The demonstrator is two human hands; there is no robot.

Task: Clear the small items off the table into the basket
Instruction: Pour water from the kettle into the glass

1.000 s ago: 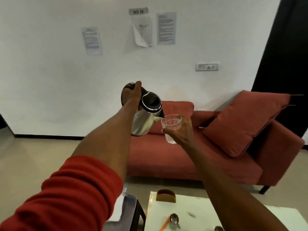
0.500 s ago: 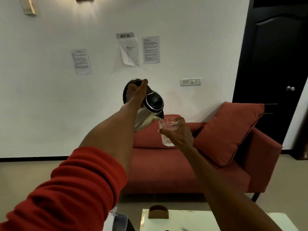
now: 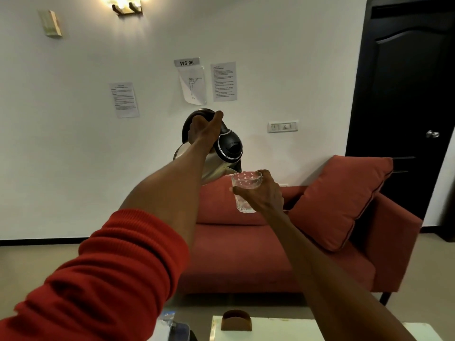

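Steel kettle [image 3: 214, 166] gripped by left hand [image 3: 203, 129], handle mostly hidden; right hand [image 3: 263, 193] fingers [image 3: 242, 190] grip glass [image 3: 246, 187].

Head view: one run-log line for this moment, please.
left hand: grips tilted steel kettle | right hand: holds clear glass tumbler | spout over rim

One head-worn view faces forward toward the sofa [image 3: 270, 242] and wall [image 3: 73, 143].

Red ribbed sleeve [image 3: 103, 274], steel kettle [image 3: 214, 166] with black lid (chrome-ringed), clear glass [image 3: 245, 190] with faceted pattern, rust-red sofa [image 3: 246, 254], black door [image 3: 403, 94], white wall [image 3: 73, 156]
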